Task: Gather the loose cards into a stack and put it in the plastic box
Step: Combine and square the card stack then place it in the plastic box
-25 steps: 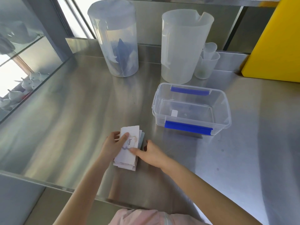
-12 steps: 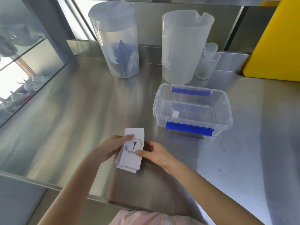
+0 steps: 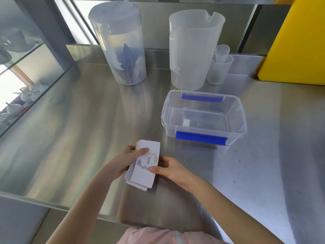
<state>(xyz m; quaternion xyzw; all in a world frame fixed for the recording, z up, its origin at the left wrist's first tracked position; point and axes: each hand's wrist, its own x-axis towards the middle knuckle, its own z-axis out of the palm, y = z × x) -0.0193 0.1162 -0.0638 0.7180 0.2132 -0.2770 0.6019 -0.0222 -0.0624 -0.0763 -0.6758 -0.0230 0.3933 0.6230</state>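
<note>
A stack of white cards (image 3: 143,175), the top one printed with "love.", sits low over the steel counter near its front edge. My left hand (image 3: 123,160) grips the stack's left side, thumb on the top card. My right hand (image 3: 169,169) holds the right side, thumb also on top. The cards are roughly squared, with a few edges fanned at the lower left. The clear plastic box (image 3: 244,124) with blue clips stands open to the upper right of the stack, apart from it. A small white label shows on its floor.
Behind the box stand a lidded clear pitcher (image 3: 121,46) with something blue inside, an open translucent jug (image 3: 191,50) and small nested cups (image 3: 220,67). A yellow board (image 3: 295,41) leans at the back right. A glass pane borders the counter's left side.
The stack has been squared up and turned slightly clockwise. Both hands have shifted their hold along its sides. The box has not moved.
</note>
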